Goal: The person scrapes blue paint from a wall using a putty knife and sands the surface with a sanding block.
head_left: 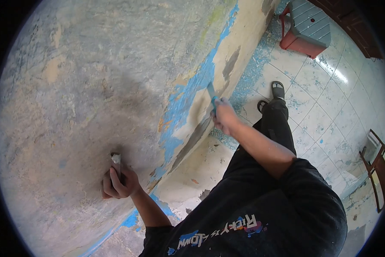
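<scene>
A black printed T-shirt [286, 210] fills the lower foreground. The left hand [120, 183] is curled around a grey tool [116, 160] beside the rough wall [85, 94]. The right hand [225, 116] grips a teal-handled scraper [214, 101], its blade at the edge of peeling blue paint [175, 113]. Paint flakes [253, 76] litter the tiled floor [316, 115] near a red-and-grey plastic stool [309, 26].

scraper hdl [214, 101] partly hidden by rt hand [225, 116]

At the wall [81, 107], the right grip [225, 116] holds a scraper [212, 95] by blue paint [179, 103], the left grip [120, 183] a small tool [116, 159] (flakes [250, 79] litter an edge of the floor [308, 98]).
</scene>
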`<state>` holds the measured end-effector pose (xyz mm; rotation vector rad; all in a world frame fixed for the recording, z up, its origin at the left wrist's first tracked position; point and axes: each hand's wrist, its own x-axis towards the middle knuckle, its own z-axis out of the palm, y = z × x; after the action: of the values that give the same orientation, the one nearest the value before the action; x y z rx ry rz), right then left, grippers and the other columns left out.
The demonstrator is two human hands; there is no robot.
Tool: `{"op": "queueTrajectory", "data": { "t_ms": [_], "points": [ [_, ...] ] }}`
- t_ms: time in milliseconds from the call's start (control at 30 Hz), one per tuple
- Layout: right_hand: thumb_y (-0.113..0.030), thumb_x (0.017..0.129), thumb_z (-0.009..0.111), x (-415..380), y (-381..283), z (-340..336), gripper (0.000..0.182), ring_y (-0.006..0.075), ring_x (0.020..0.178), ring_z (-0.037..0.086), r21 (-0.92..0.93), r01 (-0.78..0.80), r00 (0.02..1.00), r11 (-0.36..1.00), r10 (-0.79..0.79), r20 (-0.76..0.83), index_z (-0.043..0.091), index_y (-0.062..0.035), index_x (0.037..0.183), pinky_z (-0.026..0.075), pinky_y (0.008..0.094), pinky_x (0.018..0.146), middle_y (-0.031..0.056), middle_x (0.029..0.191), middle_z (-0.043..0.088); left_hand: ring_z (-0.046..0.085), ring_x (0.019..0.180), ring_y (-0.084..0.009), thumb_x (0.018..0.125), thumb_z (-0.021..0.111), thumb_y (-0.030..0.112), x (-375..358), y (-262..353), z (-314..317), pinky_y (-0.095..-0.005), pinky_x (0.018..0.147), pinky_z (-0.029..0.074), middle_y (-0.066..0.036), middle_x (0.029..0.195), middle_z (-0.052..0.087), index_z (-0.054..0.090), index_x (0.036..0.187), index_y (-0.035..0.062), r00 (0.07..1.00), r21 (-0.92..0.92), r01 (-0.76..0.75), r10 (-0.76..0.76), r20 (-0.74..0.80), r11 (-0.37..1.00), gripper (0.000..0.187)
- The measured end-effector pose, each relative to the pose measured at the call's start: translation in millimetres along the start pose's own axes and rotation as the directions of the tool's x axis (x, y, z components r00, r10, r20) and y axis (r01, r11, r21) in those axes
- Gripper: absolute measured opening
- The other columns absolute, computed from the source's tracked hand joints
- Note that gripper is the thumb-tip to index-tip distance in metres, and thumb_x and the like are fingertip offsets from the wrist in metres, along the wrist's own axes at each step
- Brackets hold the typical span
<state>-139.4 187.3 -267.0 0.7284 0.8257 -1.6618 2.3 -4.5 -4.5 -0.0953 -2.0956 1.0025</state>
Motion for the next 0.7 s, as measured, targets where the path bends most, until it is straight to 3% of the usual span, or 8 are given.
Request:
{"op": "queueTrajectory", "data": {
  "t_ms": [100, 200, 400, 500, 700],
  "points": [
    [-0.034, 0.104, 0.039, -38.7, -4.9, 16.8, 0.022, 0.0095, 0.045, 0.034, -0.034, -0.025, 0.999, 0.999, 0.027, 0.034, 0.039, -0.0143, 0.114, 0.027, 0.0273, 0.038, 0.0041, 0.073, 0.046, 0.052, 0.082, -0.0207, 0.077, 0.081, 0.014, 1.1, -0.8, -3.8, -0.0367, 0.071, 0.039, -0.001, 0.088, 0.064, 0.072, 0.096, 0.0121, 1.000, -0.002, -0.009, 0.009, 0.009, 1.000, 0.021],
    [-0.031, 0.104, 0.038, -16.0, -2.8, 3.5, 0.020, 0.0122, 0.048, 0.039, -0.037, 0.004, 1.000, 0.999, -0.003, 0.022, 0.039, -0.0115, 0.107, 0.030, 0.0307, 0.041, 0.0039, 0.071, 0.046, 0.052, 0.082, -0.0207, 0.077, 0.081, 0.014, 0.5, 0.1, -3.6, -0.0368, 0.071, 0.039, -0.001, 0.088, 0.064, 0.072, 0.095, 0.0123, 1.000, 0.030, -0.007, 0.007, 0.017, 1.000, 0.021],
    [-0.036, 0.104, 0.038, -34.2, -5.3, 13.9, 0.023, 0.0102, 0.045, 0.033, -0.079, -0.003, 0.999, 0.997, 0.006, 0.037, 0.038, -0.0140, 0.111, 0.028, 0.0280, 0.039, 0.0050, 0.074, 0.047, 0.052, 0.081, -0.0203, 0.077, 0.080, 0.009, 5.3, 5.1, -2.5, -0.0370, 0.075, 0.037, 0.000, 0.087, 0.062, 0.070, 0.097, 0.0157, 1.000, 0.017, 0.014, -0.014, 0.014, 1.000, 0.023],
    [-0.030, 0.104, 0.038, 4.4, -7.6, 0.8, 0.020, 0.0140, 0.048, 0.041, -0.071, 0.042, 0.997, 0.997, -0.046, -0.066, 0.038, -0.0103, 0.108, 0.032, 0.0322, 0.041, 0.0057, 0.071, 0.045, 0.051, 0.083, -0.0208, 0.077, 0.080, 0.011, 4.6, 4.9, -5.1, -0.0367, 0.074, 0.038, 0.000, 0.088, 0.062, 0.071, 0.097, 0.0146, 1.000, 0.013, 0.009, -0.009, 0.022, 1.000, 0.022],
    [-0.031, 0.103, 0.037, -19.7, -1.8, 9.4, 0.022, 0.0148, 0.047, 0.042, -0.057, 0.004, 1.000, 0.998, -0.002, 0.030, 0.037, -0.0091, 0.106, 0.032, 0.0326, 0.040, 0.0066, 0.072, 0.046, 0.052, 0.082, -0.0211, 0.077, 0.082, 0.017, 2.8, 1.3, -4.3, -0.0360, 0.073, 0.039, -0.001, 0.089, 0.063, 0.072, 0.098, 0.0129, 1.000, 0.012, -0.006, 0.006, 0.016, 1.000, 0.024]
  ]
}}
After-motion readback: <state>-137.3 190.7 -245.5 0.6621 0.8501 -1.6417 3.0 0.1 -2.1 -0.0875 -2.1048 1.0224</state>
